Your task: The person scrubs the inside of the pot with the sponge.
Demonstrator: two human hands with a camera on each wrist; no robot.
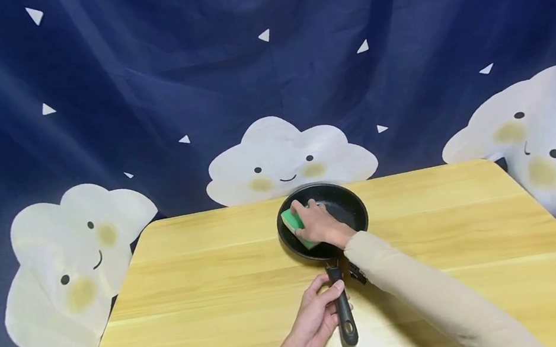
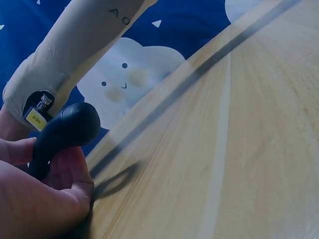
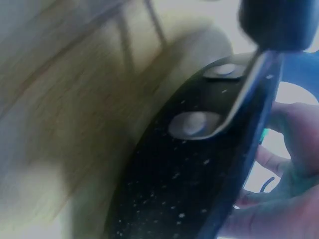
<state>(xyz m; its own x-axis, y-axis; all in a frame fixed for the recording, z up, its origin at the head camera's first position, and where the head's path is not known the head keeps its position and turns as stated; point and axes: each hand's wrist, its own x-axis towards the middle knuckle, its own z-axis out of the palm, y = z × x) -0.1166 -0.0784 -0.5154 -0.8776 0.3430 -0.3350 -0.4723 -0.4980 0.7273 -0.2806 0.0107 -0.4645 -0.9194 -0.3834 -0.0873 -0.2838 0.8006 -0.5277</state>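
A black frying pan [image 1: 346,206] is at the far side of the wooden table, its handle [image 1: 349,331] pointing toward me. My left hand [image 1: 317,319] grips that handle, thumb across the top; in the left wrist view the handle's rounded end [image 2: 82,124] sticks out past the fingers. Inside the pan, on its left side, my right hand [image 1: 318,224] holds a green sponge [image 1: 292,219] with a paler layer. The right wrist view shows the pan's speckled outer wall [image 3: 184,174] and two rivets, with the right hand [image 3: 299,159] beyond the rim; there the sponge is mostly hidden.
The wooden table [image 1: 211,303] has a far edge against a dark blue curtain [image 1: 220,74] with white clouds and triangles. My right sleeve [image 1: 425,289] crosses over the table to the right of the pan handle. A small black device [image 2: 40,109] sits at the right wrist.
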